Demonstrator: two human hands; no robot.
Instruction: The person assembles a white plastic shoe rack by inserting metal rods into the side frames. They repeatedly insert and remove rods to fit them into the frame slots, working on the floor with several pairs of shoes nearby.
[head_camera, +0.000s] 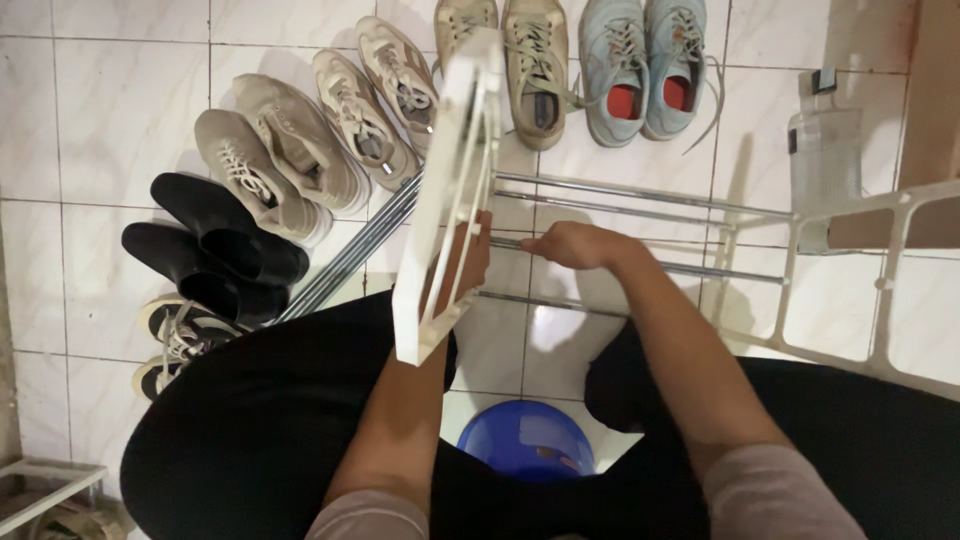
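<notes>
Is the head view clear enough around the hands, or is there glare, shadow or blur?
Head view: the right hand on a metal rod is evenly lit and fairly sharp; the left hand is half hidden behind the slightly blurred white side frame; glossy floor tiles show mild glare; soft shadows under the shoes.

Left hand (470, 262) reaching forward, fingers curled, right hand (572, 246) fisted, forearms converging

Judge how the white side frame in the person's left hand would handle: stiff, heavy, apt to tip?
The white side frame is probably light: open and thin-barred. Likely stiff, showing no sag. Narrow and tilted, it might tip if the left hand let go.
</notes>
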